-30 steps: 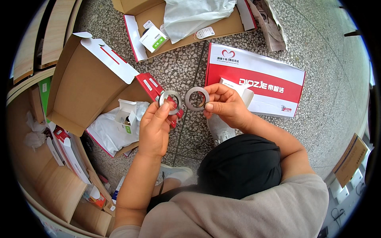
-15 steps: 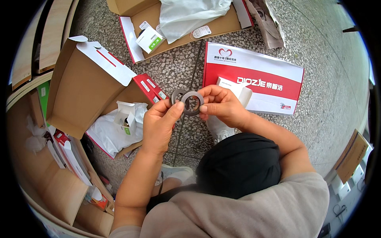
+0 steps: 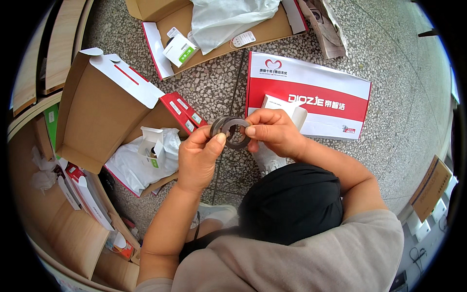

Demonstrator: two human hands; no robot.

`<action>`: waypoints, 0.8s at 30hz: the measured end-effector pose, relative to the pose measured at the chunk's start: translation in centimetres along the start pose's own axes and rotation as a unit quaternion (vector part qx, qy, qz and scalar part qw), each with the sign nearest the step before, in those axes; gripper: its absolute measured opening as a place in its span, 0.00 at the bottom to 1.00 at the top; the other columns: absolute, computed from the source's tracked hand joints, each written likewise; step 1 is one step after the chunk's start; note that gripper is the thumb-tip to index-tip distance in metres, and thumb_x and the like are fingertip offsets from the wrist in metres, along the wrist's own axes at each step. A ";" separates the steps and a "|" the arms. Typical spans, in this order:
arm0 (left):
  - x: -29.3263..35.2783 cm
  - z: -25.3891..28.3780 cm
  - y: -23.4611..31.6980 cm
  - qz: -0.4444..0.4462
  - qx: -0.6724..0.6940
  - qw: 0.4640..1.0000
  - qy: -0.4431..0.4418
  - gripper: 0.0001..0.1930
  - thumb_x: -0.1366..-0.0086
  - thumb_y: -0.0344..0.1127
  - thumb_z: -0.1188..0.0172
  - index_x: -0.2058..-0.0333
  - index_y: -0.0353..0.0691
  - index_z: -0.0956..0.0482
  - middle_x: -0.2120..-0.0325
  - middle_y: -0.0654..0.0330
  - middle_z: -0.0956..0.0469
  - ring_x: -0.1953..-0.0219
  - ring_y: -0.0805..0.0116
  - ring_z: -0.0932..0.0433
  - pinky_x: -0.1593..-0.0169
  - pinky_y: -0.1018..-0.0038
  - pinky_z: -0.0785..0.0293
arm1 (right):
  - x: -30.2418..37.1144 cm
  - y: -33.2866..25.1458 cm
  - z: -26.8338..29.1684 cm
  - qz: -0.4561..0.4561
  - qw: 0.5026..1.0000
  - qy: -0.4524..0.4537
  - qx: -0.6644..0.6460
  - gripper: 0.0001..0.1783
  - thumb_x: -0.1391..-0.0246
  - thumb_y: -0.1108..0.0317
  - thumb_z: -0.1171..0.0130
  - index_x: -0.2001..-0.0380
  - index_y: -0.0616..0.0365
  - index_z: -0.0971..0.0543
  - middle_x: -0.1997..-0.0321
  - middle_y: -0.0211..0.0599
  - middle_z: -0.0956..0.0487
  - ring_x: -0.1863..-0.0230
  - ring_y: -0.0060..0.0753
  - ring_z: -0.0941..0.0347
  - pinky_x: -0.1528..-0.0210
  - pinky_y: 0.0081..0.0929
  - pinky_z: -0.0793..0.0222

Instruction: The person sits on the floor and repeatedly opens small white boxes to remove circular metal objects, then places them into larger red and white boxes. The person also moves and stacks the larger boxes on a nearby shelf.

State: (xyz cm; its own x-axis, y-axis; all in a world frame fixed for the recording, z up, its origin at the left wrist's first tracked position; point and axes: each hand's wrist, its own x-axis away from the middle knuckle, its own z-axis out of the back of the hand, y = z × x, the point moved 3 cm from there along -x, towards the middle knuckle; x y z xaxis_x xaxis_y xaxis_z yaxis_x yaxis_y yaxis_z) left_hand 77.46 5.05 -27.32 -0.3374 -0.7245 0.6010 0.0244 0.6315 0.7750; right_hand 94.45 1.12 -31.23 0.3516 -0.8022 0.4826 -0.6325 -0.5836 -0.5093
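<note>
My left hand (image 3: 200,156) pinches a dark grey flat ring (image 3: 217,125) between thumb and fingers. A second flat ring (image 3: 238,144) of the same colour is gripped at its right edge by my right hand (image 3: 278,134). The two rings overlap in front of me, the right-hand one nearer the camera, and the left thumb lies against its edge too. Just beyond the right hand a small open white carton (image 3: 297,116) rests on a closed red and white box (image 3: 311,73).
An open cardboard box (image 3: 104,104) on the left holds white wrapping (image 3: 127,163), a small white carton (image 3: 152,144) and red packets (image 3: 184,111). Another open box (image 3: 221,53) lies at the far side. Wooden shelving (image 3: 58,204) curves along the left over a speckled floor (image 3: 214,87).
The two rings have come closer together and overlap more. My right hand has tilted its ring a little, and both hands keep their pinch.
</note>
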 end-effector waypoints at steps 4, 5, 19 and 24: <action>0.2 0.3 0.1 -0.039 -0.040 0.998 0.032 0.10 0.40 0.31 0.43 0.62 0.32 0.24 0.67 0.66 0.26 0.65 0.81 0.32 0.59 0.82 0.35 | 0.2 -1.0 -0.6 0.116 0.981 -0.002 0.158 0.08 0.49 0.70 0.42 0.68 0.63 0.25 0.72 0.34 0.24 0.73 0.25 0.28 0.70 0.22 0.32; 0.2 0.4 0.2 -0.045 -0.047 0.997 0.033 0.10 0.41 0.31 0.42 0.62 0.33 0.24 0.67 0.65 0.25 0.64 0.80 0.32 0.59 0.81 0.35 | 0.2 -1.5 -0.7 0.184 0.950 -0.007 0.254 0.08 0.50 0.69 0.41 0.68 0.62 0.25 0.74 0.34 0.25 0.73 0.25 0.28 0.71 0.22 0.33; 0.4 0.5 2.3 -0.269 -0.301 0.914 -0.048 0.09 0.50 0.29 0.36 0.68 0.37 0.23 0.70 0.62 0.25 0.66 0.67 0.32 0.60 0.74 0.36 | 0.4 -2.9 -2.0 0.325 0.860 -0.002 0.395 0.09 0.58 0.71 0.38 0.70 0.60 0.23 0.76 0.36 0.25 0.77 0.30 0.28 0.76 0.24 0.35; 0.5 0.5 1.5 -0.257 -0.270 0.925 -0.067 0.09 0.50 0.29 0.37 0.69 0.36 0.24 0.71 0.62 0.26 0.68 0.68 0.31 0.62 0.75 0.35 | 0.4 -2.8 -2.2 0.281 0.879 -0.048 0.383 0.07 0.58 0.70 0.38 0.73 0.60 0.23 0.78 0.34 0.26 0.80 0.26 0.31 0.78 0.22 0.37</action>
State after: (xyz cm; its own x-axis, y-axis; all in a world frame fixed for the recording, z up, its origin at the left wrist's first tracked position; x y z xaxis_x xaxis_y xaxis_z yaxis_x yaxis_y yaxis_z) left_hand 76.82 5.79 -25.92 -0.5486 -0.8268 0.1246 0.2832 -0.0436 0.9581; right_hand 94.82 2.69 -27.99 0.2110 -0.9766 -0.0424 -0.0880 0.0242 -0.9958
